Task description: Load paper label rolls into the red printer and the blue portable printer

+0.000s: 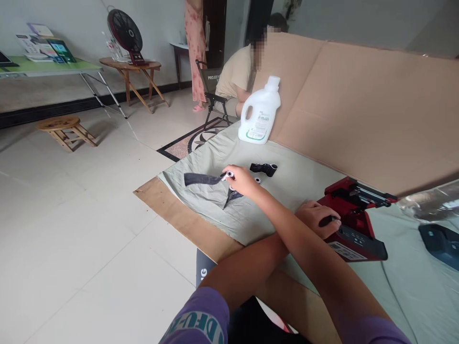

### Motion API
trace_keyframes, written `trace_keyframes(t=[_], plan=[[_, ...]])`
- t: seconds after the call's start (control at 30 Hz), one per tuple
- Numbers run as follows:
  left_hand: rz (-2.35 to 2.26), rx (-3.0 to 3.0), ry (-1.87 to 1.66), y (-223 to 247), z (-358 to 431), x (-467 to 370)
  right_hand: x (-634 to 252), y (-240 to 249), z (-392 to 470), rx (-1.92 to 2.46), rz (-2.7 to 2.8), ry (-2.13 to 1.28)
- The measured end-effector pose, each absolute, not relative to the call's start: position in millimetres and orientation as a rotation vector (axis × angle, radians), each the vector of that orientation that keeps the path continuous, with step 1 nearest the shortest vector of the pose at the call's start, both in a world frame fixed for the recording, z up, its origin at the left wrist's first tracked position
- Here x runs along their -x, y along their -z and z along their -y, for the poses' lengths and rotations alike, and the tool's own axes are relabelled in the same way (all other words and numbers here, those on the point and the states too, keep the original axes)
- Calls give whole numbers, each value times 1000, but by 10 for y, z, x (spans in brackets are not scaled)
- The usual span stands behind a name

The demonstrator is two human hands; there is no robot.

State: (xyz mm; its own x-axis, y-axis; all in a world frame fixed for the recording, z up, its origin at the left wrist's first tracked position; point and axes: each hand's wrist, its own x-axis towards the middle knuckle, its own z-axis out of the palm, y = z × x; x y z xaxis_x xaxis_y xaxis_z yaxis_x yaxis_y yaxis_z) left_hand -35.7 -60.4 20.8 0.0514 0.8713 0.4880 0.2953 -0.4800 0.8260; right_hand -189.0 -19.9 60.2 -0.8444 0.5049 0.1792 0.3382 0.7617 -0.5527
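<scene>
My forearms cross. My right hand (pixel 238 180) pinches a small white roll (pixel 229 174) beside a dark strip (pixel 202 179) lying on the grey-green cloth (pixel 215 160). Beneath that hand is another dark piece (pixel 231 198). A second small white roll (pixel 257 180) and a curled black strip (pixel 263 168) lie just beyond. Over to the right, my left hand (pixel 319 220) is closed round a black part (pixel 327 220) at the near left side of a red and black machine (pixel 364 222). The fingertips of my left hand partly hide that part.
A white jug (pixel 260 114) stands on the cloth before a tall cardboard panel (pixel 358 105). A black object (pixel 439 243) and clear plastic (pixel 430 203) are at right. Behind are a seated person (pixel 233 74), another standing person (pixel 195 48), a stool (pixel 64 125) and a fan (pixel 125 31).
</scene>
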Motion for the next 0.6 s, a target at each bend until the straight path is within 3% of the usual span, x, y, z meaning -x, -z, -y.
trace_keyframes(t=[0.27, 0.6], plan=[[-1159, -1830, -1449, -182, 607, 376, 1985, -801, 121, 917, 2907, -829], [-1150, -1812, -1451, -197, 605, 372, 1783, -1077, 399, 1135, 3064, -467]])
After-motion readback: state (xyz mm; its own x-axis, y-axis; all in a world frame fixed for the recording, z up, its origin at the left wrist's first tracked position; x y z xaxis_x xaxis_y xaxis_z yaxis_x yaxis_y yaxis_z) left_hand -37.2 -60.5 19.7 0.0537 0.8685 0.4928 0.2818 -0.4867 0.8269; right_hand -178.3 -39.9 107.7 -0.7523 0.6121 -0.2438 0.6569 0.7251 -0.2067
